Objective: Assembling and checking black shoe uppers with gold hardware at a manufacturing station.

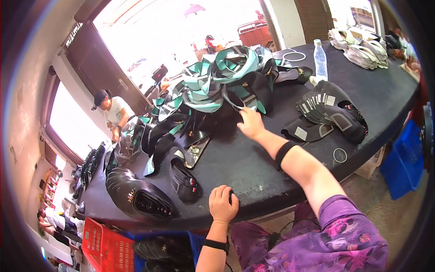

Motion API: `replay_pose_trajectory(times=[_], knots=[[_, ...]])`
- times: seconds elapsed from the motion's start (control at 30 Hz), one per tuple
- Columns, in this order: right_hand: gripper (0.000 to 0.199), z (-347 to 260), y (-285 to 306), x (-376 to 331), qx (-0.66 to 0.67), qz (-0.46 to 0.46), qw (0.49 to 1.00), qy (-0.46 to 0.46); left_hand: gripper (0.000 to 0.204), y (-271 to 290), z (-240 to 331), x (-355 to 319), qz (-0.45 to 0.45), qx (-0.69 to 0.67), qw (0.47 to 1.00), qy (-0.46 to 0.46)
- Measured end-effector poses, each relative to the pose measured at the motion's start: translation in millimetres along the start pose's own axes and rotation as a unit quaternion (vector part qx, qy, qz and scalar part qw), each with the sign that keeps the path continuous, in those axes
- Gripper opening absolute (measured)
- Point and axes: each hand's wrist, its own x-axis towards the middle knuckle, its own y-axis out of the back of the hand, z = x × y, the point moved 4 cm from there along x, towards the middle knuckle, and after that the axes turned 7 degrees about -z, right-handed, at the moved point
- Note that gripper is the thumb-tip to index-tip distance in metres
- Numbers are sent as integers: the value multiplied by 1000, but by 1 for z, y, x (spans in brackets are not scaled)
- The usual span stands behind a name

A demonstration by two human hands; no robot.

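A large heap of black, grey and teal shoe uppers lies across the far middle of the dark table. My right hand reaches to its near edge, fingertips closed on the pale rim of a black shoe upper. By the table's front edge is my left hand, its fingers curled. A small dark thing shows beside them, too little of it to name. Left of that hand lie a small stack of black uppers and a bigger nested black stack.
Fanned black uppers lie at the right, near a water bottle and a white ring. A phone-like flat object lies mid-table. Red and blue crates stand below. A co-worker works at far left.
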Motion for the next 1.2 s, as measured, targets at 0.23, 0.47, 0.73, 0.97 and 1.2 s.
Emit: replay_pose_trajectory(times=[0.23,0.47,0.73,0.97,1.2], knots=[[29,4,125,-11,118,36,987,107,16,-3,-2,0,7,5,1000,3],[12,-34,209,-32,157,131,959,194,16,-5,1,-3,9,-10,1000,2],[14,-46,231,-37,360,-25,928,86,34,-1,-1,-5,-8,-17,999,49],[17,-70,169,-20,298,-63,935,180,82,1,7,-2,-65,-174,979,82],[54,-50,117,-23,-81,-137,970,185,92,-3,61,0,-29,-281,958,48]])
